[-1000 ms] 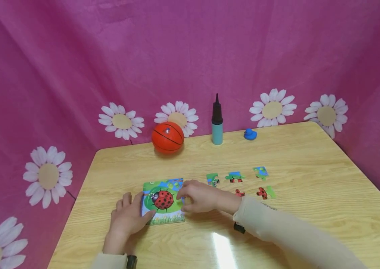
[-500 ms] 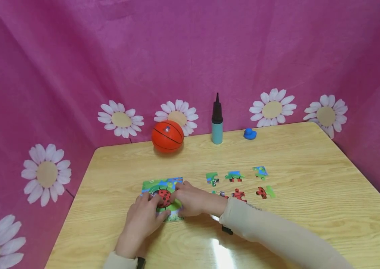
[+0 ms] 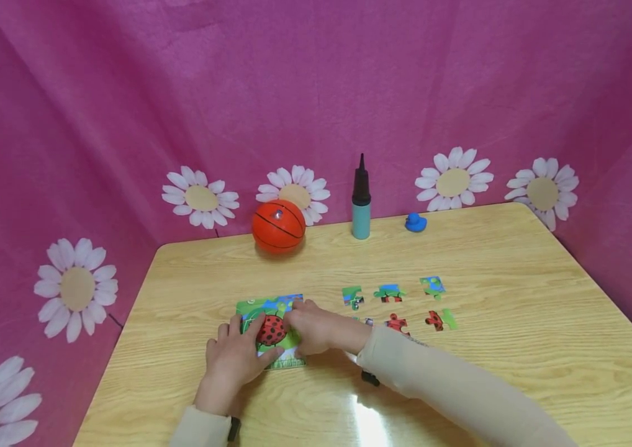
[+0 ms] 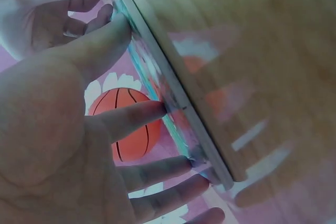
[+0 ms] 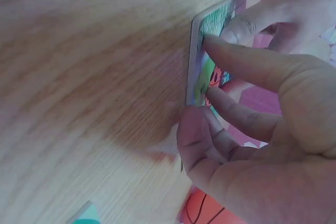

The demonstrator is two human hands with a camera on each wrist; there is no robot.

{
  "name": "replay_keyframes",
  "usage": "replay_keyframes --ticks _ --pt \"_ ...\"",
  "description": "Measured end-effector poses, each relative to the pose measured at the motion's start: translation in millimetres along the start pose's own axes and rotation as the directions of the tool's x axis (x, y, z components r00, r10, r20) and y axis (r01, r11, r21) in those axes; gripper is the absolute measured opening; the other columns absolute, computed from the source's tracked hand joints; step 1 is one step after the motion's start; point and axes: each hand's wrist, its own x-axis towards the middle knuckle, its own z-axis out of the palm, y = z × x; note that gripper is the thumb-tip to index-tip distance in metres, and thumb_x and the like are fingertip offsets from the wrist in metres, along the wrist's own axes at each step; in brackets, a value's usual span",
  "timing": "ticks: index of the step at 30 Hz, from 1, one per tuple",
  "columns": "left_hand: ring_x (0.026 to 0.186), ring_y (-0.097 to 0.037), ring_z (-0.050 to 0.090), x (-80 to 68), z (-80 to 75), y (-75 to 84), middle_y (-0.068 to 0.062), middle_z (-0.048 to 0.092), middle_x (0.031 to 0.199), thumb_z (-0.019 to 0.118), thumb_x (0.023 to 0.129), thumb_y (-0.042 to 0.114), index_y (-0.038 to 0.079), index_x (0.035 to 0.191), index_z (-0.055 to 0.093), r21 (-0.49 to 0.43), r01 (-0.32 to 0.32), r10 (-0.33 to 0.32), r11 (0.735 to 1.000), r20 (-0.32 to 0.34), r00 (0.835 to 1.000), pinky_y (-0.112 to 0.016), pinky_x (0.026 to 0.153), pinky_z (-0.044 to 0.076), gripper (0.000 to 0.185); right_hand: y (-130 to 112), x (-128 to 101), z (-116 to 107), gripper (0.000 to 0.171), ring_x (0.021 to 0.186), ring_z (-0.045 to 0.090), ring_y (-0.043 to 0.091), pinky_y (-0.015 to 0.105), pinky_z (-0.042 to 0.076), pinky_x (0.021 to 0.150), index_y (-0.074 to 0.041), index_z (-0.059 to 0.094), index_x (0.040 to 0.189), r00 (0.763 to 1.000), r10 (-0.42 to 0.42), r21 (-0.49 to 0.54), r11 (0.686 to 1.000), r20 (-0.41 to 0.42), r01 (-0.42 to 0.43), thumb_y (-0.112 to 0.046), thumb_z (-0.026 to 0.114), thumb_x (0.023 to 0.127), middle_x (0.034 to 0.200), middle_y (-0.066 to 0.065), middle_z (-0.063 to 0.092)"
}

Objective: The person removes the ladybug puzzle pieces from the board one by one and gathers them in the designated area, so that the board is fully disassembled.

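In the head view a square ladybug picture board [image 3: 272,330] lies on the table, its left and right parts covered by hands. My left hand [image 3: 233,359] rests on its left side, fingers spread and thumb low on the picture. The left wrist view shows those fingertips touching the board [image 4: 168,80] along its face. From the right, my right hand [image 3: 316,329] reaches onto the board with bent fingers. In the right wrist view its thumb and fingertips touch the face and edge of the board [image 5: 214,22], with no separate piece showing between them.
Several ladybug jigsaw pieces [image 3: 389,292] lie right of the board, some partly behind the right forearm. Along the back stand an orange basketball [image 3: 279,226], a teal and black hand pump [image 3: 361,211] and a blue rubber duck [image 3: 416,222]. A pink flowered curtain [image 3: 316,93] surrounds the table.
My left hand has moved right, from the board's left edge onto the picture. The right hand has shifted slightly left, further over the board. The loose pieces have stayed put.
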Motion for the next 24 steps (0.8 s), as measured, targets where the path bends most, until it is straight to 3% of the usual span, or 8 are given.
replay_keyframes --ticks 14,24 --pt "0.126 -0.047 0.045 3.6 -4.0 1.4 -0.026 0.041 0.15 0.07 0.091 0.066 0.022 0.159 0.045 -0.016 0.013 -0.012 1.0 0.051 0.999 -0.067 0.098 0.045 0.085 3.9 6.3 -3.2 0.046 0.095 0.046 0.014 0.025 0.045 0.086 -0.01 0.066 0.109 0.999 0.02 0.063 0.998 0.046 -0.023 -0.02 0.096 0.075 0.102 -0.002 0.052" --pt "0.128 -0.046 0.04 6.6 -4.9 -7.8 -0.026 0.037 0.154 0.069 0.09 0.069 0.024 0.161 0.042 -0.031 -0.016 0.019 0.999 0.1 0.995 -0.066 0.097 0.045 0.088 8.8 5.7 0.1 0.047 0.083 0.051 0.01 0.022 0.045 0.077 -0.009 0.059 0.105 0.998 -0.064 0.157 0.986 0.004 0.063 -0.008 0.095 0.074 0.093 0.003 0.063"
